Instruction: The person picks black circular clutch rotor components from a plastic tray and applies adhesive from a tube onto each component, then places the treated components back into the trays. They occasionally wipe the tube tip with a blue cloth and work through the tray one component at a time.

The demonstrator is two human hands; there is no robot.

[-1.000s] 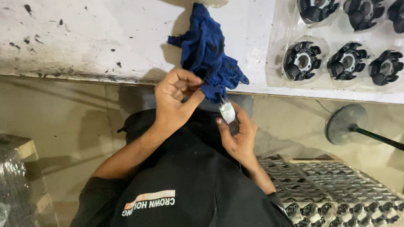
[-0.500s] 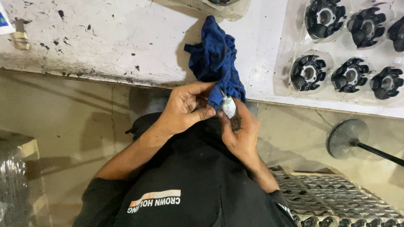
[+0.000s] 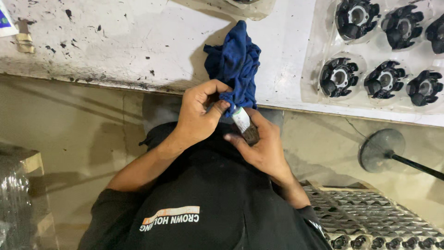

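Left hand [image 3: 196, 115] fingers clenched on blue cloth [image 3: 233, 65], frame centre. Right hand [image 3: 263, 146] fingers gripped a small dark part with white label [image 3: 244, 124], touching the cloth's lower end. Both wrists bent inward over dark shirt. White scuffed bench [image 3: 115, 41] above; black moulded parts [image 3: 340, 76] in clear tray, upper right.

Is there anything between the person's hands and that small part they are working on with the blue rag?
Only the blue rag itself: the left hand presses it against the small part, which the right hand holds directly. Nothing else visible intervenes.
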